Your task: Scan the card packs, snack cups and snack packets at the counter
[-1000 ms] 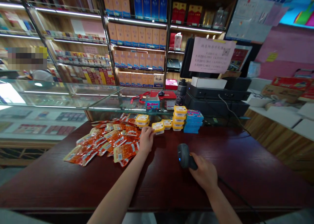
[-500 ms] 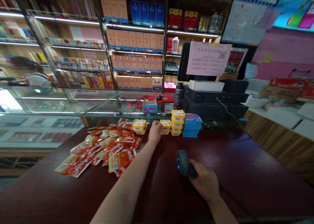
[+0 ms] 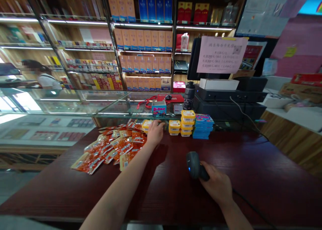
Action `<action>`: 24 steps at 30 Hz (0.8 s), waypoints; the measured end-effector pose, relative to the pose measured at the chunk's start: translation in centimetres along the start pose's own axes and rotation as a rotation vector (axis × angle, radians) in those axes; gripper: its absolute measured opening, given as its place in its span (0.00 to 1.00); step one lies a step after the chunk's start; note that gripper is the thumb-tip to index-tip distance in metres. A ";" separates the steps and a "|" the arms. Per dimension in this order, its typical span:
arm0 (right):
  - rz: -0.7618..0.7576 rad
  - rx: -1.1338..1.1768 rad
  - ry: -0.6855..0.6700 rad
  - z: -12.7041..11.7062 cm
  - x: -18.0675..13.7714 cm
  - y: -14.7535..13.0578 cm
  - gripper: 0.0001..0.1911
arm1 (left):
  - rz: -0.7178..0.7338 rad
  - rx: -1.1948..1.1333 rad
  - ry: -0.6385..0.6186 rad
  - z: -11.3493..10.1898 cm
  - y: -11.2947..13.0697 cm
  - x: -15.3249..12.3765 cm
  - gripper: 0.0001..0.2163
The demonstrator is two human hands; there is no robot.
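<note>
My right hand (image 3: 217, 183) is wrapped round the handle of a black barcode scanner (image 3: 193, 165) with a blue light, held over the front of the dark wooden counter. My left hand (image 3: 155, 132) reaches to the back of the counter, its fingers apart and curved. It covers part of the left stack of yellow-lidded tubs (image 3: 146, 124); whether it touches them I cannot tell. To its right stand a short stack of yellow tubs (image 3: 174, 126) and a taller one (image 3: 188, 122). Orange snack packets (image 3: 108, 147) lie heaped to the left, partly behind my left forearm.
Blue packs (image 3: 202, 126) are piled right of the tubs. Behind them stand a black bottle (image 3: 189, 95), a small blue box (image 3: 159, 109) and a monitor with a pink notice (image 3: 221, 55). The scanner's cord (image 3: 251, 204) runs to the front right. A person (image 3: 46, 75) is at far left.
My left hand has moved left from the short middle stack of tubs to the left stack, and its fingers have opened. My right hand still holds the scanner. The view has shifted slightly.
</note>
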State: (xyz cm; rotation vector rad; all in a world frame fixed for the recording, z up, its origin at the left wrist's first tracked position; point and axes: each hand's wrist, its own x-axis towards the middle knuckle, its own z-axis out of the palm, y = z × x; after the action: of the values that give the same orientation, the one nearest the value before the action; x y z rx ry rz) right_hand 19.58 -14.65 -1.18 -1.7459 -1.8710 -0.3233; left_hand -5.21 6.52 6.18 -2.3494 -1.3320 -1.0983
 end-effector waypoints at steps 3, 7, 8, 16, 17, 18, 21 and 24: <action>-0.011 -0.020 0.002 0.0 -0.1 0.0 0.17 | 0.002 0.077 -0.022 -2.4 -3.1 -0.2 0.15; -0.003 -0.058 0.001 -0.2 -0.1 -0.3 0.17 | -0.034 0.145 -0.103 -4.1 -7.1 -0.9 0.15; -0.002 -0.062 0.002 -0.2 -0.1 -0.3 0.17 | -0.058 0.153 -0.121 -4.2 -7.8 -1.0 0.14; 0.004 -0.050 -0.041 -0.1 0.0 -0.2 0.18 | -0.001 0.271 -0.214 -5.1 -7.9 0.5 0.09; 0.008 -0.047 -0.043 -0.1 0.1 -0.2 0.18 | 0.011 0.278 -0.205 -5.3 -7.3 0.7 0.08; 0.011 -0.043 -0.043 0.0 0.1 -0.2 0.18 | 0.021 0.269 -0.191 -5.3 -6.6 0.8 0.07; 0.020 -0.035 -0.029 0.1 0.1 -0.1 0.19 | 0.025 0.161 -0.124 -4.7 -4.2 0.0 0.07; 0.031 -0.044 -0.019 0.1 0.0 -0.1 0.19 | -0.031 -0.022 -0.057 -3.1 -1.8 -2.4 0.07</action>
State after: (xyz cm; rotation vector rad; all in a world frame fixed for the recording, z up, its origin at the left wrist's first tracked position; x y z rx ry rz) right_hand 19.43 -14.60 -1.17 -1.8109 -1.8614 -0.3395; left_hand -8.90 4.40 6.36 -2.4003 -1.3872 -1.0678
